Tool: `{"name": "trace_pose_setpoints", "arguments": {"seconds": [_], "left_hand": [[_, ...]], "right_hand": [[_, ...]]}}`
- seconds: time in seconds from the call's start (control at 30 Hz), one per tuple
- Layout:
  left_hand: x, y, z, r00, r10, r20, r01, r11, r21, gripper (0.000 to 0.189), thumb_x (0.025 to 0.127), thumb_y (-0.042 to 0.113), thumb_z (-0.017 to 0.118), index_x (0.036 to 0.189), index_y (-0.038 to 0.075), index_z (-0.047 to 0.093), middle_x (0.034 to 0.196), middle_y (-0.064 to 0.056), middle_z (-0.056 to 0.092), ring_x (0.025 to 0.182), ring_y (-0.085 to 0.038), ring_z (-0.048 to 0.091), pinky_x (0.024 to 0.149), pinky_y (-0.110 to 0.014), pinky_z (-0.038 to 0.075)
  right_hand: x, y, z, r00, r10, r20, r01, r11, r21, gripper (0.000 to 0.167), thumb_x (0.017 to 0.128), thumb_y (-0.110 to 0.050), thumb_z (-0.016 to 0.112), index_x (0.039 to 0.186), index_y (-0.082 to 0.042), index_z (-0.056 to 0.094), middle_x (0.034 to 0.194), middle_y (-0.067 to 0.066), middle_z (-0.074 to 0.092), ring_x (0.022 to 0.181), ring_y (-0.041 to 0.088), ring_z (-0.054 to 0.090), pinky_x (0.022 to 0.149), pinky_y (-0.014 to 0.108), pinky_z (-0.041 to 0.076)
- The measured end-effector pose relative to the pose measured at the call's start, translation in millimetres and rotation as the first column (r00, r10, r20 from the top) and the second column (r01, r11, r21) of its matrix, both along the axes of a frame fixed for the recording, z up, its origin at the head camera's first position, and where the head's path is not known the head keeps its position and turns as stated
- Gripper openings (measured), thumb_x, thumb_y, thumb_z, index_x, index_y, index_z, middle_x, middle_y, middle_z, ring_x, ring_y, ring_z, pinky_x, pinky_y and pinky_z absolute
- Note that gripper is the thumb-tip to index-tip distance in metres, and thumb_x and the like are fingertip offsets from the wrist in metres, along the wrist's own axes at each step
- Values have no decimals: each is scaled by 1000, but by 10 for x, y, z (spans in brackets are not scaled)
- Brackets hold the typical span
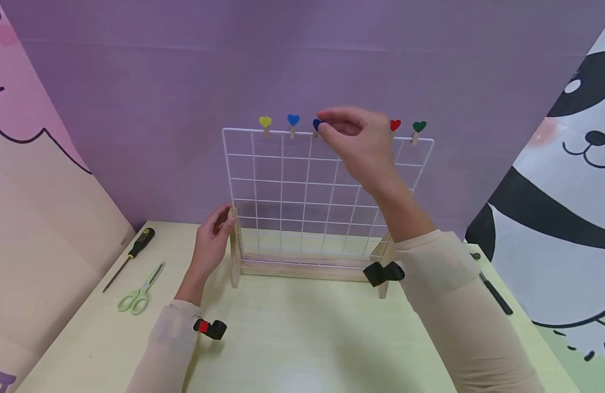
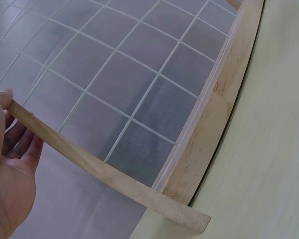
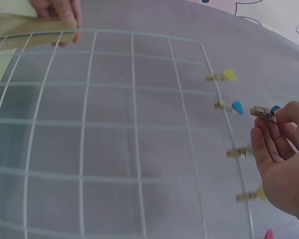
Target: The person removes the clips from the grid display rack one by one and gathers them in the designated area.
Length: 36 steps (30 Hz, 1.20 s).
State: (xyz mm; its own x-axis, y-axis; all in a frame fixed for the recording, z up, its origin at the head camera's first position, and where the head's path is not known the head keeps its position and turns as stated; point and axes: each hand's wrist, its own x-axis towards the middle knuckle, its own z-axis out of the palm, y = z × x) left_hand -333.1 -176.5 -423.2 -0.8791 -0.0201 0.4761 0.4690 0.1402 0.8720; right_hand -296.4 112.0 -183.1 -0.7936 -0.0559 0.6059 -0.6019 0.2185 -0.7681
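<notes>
1. While the right hand point(image 1: 361, 142) pinches the dark blue heart clip point(image 3: 264, 114) between thumb and fingers, the clip sits at the upper edge of the white wire grid point(image 1: 305, 202). Right wrist view: its wooden end stands just off the top wire.
2. Neighbours on that wire: light blue heart clip point(image 1: 293, 120) to one side, pale clip point(image 3: 236, 153) to the other. Yellow heart clip point(image 1: 265, 123) at the left end; second yellow clip point(image 3: 249, 196) past the pale one; then red heart clip point(image 1: 395, 125) and green heart clip point(image 1: 419, 127) toward the right corner.
3. Left hand point(image 1: 213, 243) well apart from the right, low down, gripping the upper end of the wooden side post point(image 2: 114, 177); thumb on the near side, fingers behind.
4. Grid upright in its stand, wooden base bar point(image 1: 302, 271) along the bottom.
5. Stand on a pale table point(image 1: 282, 338). Left side: screwdriver point(image 1: 131, 255), with light green scissors point(image 1: 143, 290) near it. Right edge: slim black tool point(image 1: 496, 295), partly behind the sleeve point(image 1: 459, 305).
6. Backdrop: purple wall point(image 1: 184, 109); panda picture point(image 1: 577, 164) at right.
</notes>
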Motion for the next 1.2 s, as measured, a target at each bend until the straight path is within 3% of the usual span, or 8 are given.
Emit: {"name": "trace_pose_setpoints", "arguments": {"seconds": [0.13, 0.27, 0.8, 1.2], "left_hand": [[3, -21, -2, 1000, 9, -7, -9, 1000, -3, 45, 107, 11, 56, 149, -3, 49, 146, -26, 57, 121, 0, 57, 101, -6, 44], [10, -30, 10, 1000, -1, 0, 1, 1000, 4, 45, 108, 13, 55, 150, -1, 48, 147, -23, 57, 121, 3, 55, 103, -6, 44], [24, -18, -9, 1000, 1, 17, -1, 1000, -18, 45, 109, 18, 54, 151, 2, 48, 148, -20, 56, 126, -6, 54, 101, -6, 44], [-2, -8, -29, 1000, 6, 21, -5, 999, -34, 46, 109, 20, 53, 152, 5, 48, 149, -18, 57, 128, -10, 55, 102, -6, 44]], "right_hand": [[7, 166, -96, 1000, 1, -15, -1, 1000, -5, 21, 93, -7, 74, 112, 1, 77, 98, -4, 79, 89, 9, 76, 85, 18, 59], [21, 298, -184, 1000, 1, -23, -1, 1000, -6, 21, 93, -7, 74, 112, 2, 77, 96, -7, 77, 88, 8, 75, 85, 16, 58], [206, 722, -590, 996, -79, -32, 83, 989, 122, 25, 96, -9, 72, 118, 4, 74, 97, -20, 74, 92, -1, 73, 86, 12, 55], [303, 1044, -1053, 990, -140, -8, 139, 973, 185, 25, 98, -9, 70, 120, 1, 74, 100, -23, 70, 93, -5, 70, 86, 7, 53]]}}
